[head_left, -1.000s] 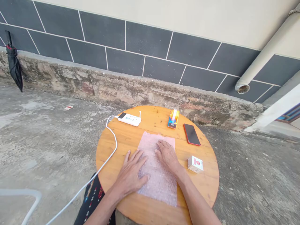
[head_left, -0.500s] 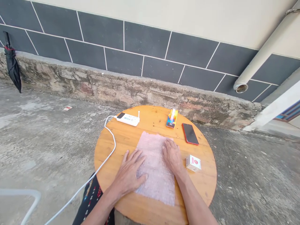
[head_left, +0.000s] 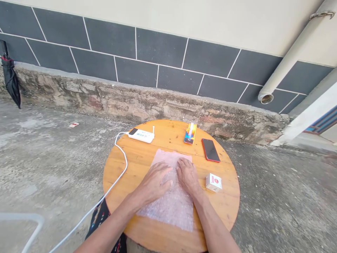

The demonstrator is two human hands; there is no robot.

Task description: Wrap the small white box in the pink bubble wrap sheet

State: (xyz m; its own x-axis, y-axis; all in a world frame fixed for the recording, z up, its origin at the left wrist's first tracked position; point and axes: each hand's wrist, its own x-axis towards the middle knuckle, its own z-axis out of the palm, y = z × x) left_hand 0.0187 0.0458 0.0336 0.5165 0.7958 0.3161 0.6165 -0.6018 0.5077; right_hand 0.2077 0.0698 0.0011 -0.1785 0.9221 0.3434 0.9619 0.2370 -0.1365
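Observation:
A sheet of pinkish translucent bubble wrap (head_left: pixel 175 207) lies flat on the round wooden table (head_left: pixel 158 233). My left hand (head_left: pixel 155 181) is over its left part, fingers extended and thumb apart, holding nothing. My right hand (head_left: pixel 187 175) rests on the upper right part of the sheet with its fingers spread a little and nothing in them. To the right of that hand sits a small white box (head_left: pixel 213 182) with a red mark.
Along the table's far side are a white device (head_left: pixel 141 135) with a cable, a tape dispenser (head_left: pixel 190 133) and a red-edged phone (head_left: pixel 210 150). The cable (head_left: pixel 125 161) crosses the left edge. Behind stands a tiled wall (head_left: pixel 163 45).
My left hand has moved up and inward over the sheet, closer to my right hand. The whole view has shifted slightly.

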